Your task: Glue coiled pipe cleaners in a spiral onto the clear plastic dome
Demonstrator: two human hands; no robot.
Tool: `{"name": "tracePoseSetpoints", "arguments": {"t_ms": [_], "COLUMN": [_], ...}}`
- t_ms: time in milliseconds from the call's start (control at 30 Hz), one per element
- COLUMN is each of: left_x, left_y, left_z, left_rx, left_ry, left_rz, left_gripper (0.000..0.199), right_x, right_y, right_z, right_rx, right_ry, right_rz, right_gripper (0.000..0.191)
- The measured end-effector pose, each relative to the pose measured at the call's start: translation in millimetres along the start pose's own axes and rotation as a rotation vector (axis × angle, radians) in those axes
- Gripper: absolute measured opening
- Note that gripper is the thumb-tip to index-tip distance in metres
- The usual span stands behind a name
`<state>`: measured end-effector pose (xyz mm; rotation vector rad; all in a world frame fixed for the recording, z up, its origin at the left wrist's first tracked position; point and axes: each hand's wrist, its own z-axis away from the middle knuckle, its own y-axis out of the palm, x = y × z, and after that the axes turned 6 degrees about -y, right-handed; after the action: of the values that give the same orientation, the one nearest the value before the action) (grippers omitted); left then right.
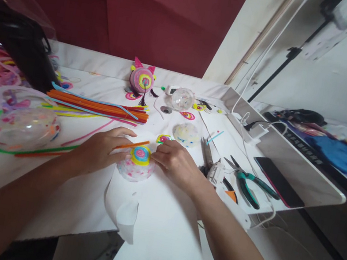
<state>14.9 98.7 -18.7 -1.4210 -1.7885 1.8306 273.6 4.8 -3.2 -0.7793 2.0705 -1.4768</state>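
Observation:
A clear plastic half dome (134, 173) with coloured specks sits on white paper in front of me. On top of it is a flat coil of pipe cleaner (140, 154), pink in the middle, then blue, with a yellow outer ring. My left hand (101, 148) is at the dome's left side, an orange pipe cleaner (133, 144) between its fingers, the thumb touching the coil's edge. From the right, my right hand (176, 164) pinches at the coil's yellow rim; its fingertips hide whatever they grip.
Behind lie a bundle of orange pipe cleaners (97, 105), a pink round figure (142, 79) and another speckled dome (187, 133). At right are scissors (207, 154), a glue gun (217, 173), green-handled pliers (247, 185) and a phone (278, 182). A speckled clear ball (26, 126) stands left.

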Motion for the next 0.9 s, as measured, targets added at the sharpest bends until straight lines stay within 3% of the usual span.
{"name": "tracePoseSetpoints", "arguments": {"t_ms": [333, 600, 900], "left_x": [7, -2, -3], "left_y": [6.7, 0.1, -1.2], "left_z": [1, 0, 2], "left_rx": [-0.048, -0.037, -0.051], "left_ry": [0.02, -0.012, -0.018], "left_rz": [-0.005, 0.006, -0.004], "left_gripper": [0.046, 0.058, 0.053], "right_x": [-4, -11, -14], "right_y": [-3, 7, 11], "right_z": [-2, 1, 6], "right_rx": [-0.036, -0.13, -0.189], "right_ry": [0.099, 0.032, 0.007], "right_rz": [-0.234, -0.243, -0.273], "right_gripper": [0.019, 0.018, 0.018]}}
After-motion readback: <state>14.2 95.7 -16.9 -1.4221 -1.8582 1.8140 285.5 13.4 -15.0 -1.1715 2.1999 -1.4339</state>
